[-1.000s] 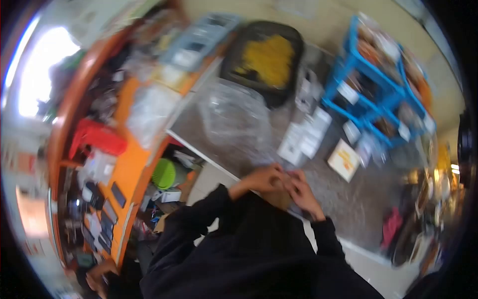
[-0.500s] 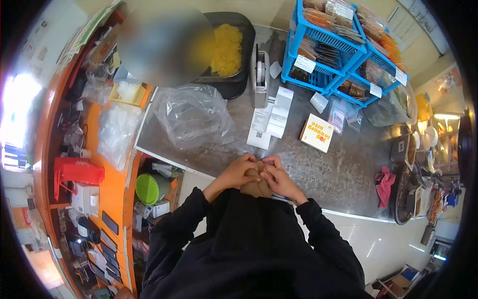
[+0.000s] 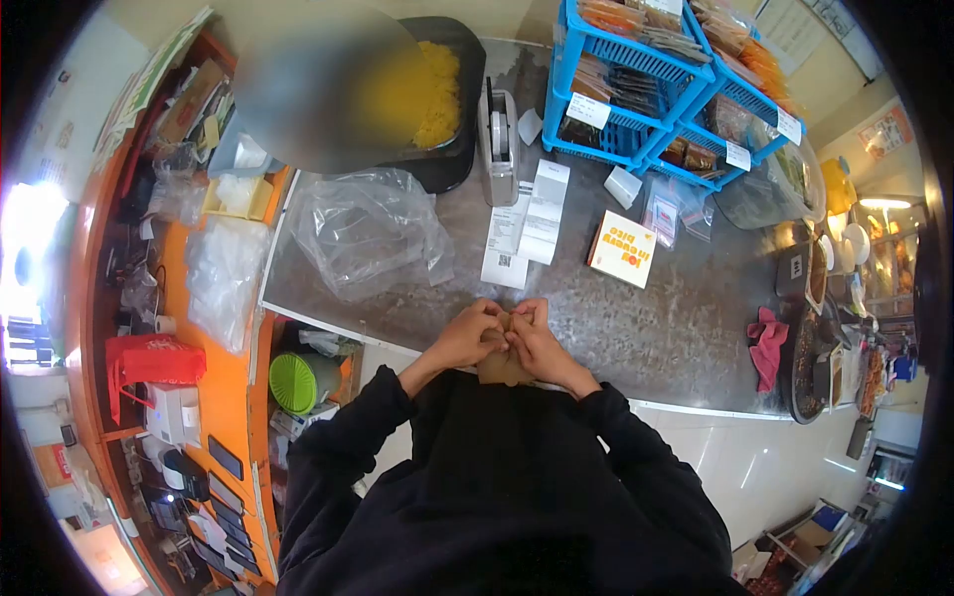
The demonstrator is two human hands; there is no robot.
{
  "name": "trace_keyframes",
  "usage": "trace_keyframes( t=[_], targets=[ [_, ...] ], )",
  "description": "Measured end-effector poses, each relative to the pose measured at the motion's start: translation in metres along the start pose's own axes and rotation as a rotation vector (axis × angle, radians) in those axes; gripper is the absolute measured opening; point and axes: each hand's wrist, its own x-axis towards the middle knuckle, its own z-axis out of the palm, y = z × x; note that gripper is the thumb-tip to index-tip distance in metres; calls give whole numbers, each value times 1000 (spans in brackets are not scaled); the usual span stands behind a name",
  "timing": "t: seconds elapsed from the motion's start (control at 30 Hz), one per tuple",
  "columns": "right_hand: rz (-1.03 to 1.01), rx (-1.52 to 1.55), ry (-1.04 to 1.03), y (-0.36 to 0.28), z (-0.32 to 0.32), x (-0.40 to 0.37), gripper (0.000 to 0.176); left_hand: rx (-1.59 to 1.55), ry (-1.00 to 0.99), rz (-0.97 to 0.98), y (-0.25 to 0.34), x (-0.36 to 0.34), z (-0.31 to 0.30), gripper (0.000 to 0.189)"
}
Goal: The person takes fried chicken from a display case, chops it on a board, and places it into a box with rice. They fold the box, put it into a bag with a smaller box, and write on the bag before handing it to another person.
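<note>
A small brown cardboard piece [image 3: 505, 370], which looks like part of a folded box, is held close to my body at the table's front edge. My left hand [image 3: 467, 336] pinches its left side with bent fingers. On the other side, my right hand [image 3: 544, 350] grips it, the fingertips of both hands nearly meeting at its top. My fingers cover much of the cardboard, so its full shape is hidden. Beyond the hands lie printed paper slips [image 3: 527, 223]. Right of those sits a white and yellow printed box [image 3: 622, 250].
A crumpled clear plastic bag [image 3: 368, 233] lies left on the metal table [image 3: 636, 338]. Behind it is a black tray [image 3: 467, 149] with yellow food, partly blurred. Blue stacked baskets [image 3: 636, 139] hold packets at the back. A pink cloth [image 3: 765, 348] lies right; an orange counter [image 3: 234, 397] stands left.
Both hands stay on the cardboard, with fingers shifted slightly and drawn closer together at its top. The whole view has moved a little, so the table's objects appear slightly further left and up.
</note>
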Motion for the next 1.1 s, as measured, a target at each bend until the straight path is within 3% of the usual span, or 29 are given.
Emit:
trace_keyframes(
  t=[0.07, 0.27, 0.33, 0.4, 0.47, 0.5, 0.53, 0.57, 0.63, 0.7, 0.83, 0.93, 1.1],
  targets=[
    [-208, -338, -15, -3, -7, 1, 12, 18, 30, 15, -5, 2, 1, 26],
    [-123, -289, -190, -10, -36, 7, 22, -48, -5, -42, 1, 7, 2, 25],
    [-159, -317, -101, 3, -31, 1, 25, -10, -18, 2, 0, 9, 9, 23],
    [-207, -340, -64, 3, -23, 1, 26, 32, 89, 54, -2, 11, 15, 17],
    [-212, -383, -93, -9, -26, -4, 26, -80, -50, 301, -45, 30, 45, 11],
    [-457, -598, -88, 24, -29, 2, 23, -502, 45, 334, -58, 37, 63, 8],
    [-406, -424, 24, 15, -22, 3, 20, -594, 54, 341, -84, 55, 82, 6],
    [-414, -407, 20, 27, -25, 10, 18, -241, 62, 153, -47, 42, 52, 8],
    [-262, -129, 78, 17, -16, 13, 16, -78, 35, 191, -67, 58, 50, 9],
    [-185, -125, 66, 17, -19, 12, 14, -219, 121, 181, -62, 56, 55, 10],
    [-370, -365, 50, 29, -17, 23, 15, -268, 263, 158, -57, 50, 55, 14],
    [-405, -409, 16, 34, -17, 35, 15, -177, 246, -109, -17, 31, 31, 18],
    [-381, -417, 42, 28, -4, 43, 13, -161, 116, -22, -15, 9, 0, 29]
  ],
)
